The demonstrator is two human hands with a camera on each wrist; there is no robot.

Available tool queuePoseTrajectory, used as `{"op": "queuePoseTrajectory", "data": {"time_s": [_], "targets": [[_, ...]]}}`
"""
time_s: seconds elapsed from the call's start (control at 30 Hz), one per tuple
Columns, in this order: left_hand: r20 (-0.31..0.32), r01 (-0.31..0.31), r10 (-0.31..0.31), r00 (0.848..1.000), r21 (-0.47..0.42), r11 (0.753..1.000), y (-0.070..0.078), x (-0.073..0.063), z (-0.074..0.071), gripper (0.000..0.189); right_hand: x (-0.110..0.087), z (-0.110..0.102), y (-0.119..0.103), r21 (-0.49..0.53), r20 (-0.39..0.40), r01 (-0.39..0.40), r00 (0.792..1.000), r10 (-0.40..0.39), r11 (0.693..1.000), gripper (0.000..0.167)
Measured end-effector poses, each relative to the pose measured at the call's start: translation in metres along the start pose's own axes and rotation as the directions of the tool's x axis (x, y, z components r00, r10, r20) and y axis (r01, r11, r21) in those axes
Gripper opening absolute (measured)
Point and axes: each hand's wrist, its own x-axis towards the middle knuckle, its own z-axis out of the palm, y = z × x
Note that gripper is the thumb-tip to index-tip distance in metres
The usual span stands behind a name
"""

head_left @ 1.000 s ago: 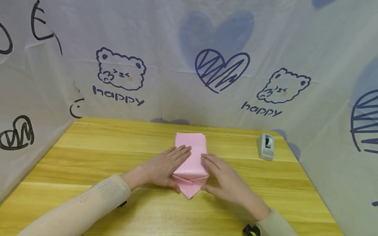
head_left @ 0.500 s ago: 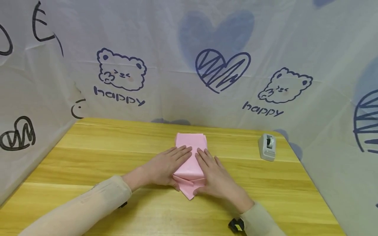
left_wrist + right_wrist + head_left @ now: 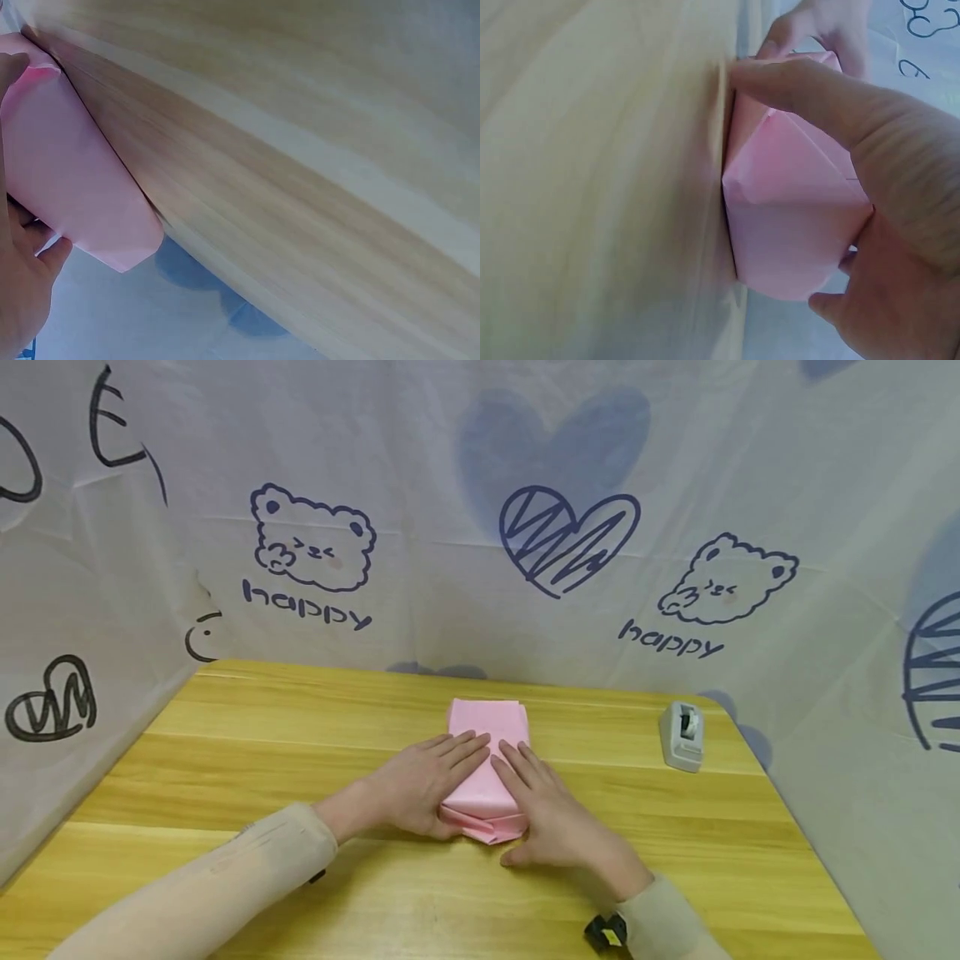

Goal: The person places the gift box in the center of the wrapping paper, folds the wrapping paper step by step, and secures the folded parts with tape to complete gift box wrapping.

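A parcel wrapped in pink paper (image 3: 480, 795) lies lengthwise on the table, its folded end facing me. My left hand (image 3: 426, 783) rests on its left side, fingers straight over the top and thumb by the folded end. Across from it, my right hand (image 3: 558, 818) lies along the right side with fingers straight on the top. In the right wrist view, the right thumb (image 3: 795, 86) reaches over the folded flap, and the left hand (image 3: 821, 30) is beyond the parcel. The left wrist view shows the smooth pink side (image 3: 75, 165) close to the tabletop.
A grey tape dispenser (image 3: 682, 737) stands at the back right of the wood-grain table (image 3: 300, 710). A white cloth (image 3: 435, 568) with bear and heart drawings hangs behind the table and down both sides.
My right hand has moved left from beside the parcel onto its top. The pointed paper flap at the near end has been folded up against the end. The left hand stays put.
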Motion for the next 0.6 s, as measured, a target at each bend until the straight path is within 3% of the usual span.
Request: {"op": "queuePoseTrajectory", "data": {"time_s": [0.37,0.6], "targets": [[0.043,0.024,-0.023,0.999,-0.011,1.000,0.0039,0.0019,-0.0023,0.114,0.0038,0.0083,-0.0031,-0.049,-0.145,-0.004,0.989,-0.003,0.999,0.099],[-0.013,0.028,-0.027,1.000,0.046,0.999,0.0044,0.0043,0.0022,0.110,0.0067,0.0075,-0.0055,-0.002,-0.166,-0.044,0.985,0.043,0.999,0.085]]}}
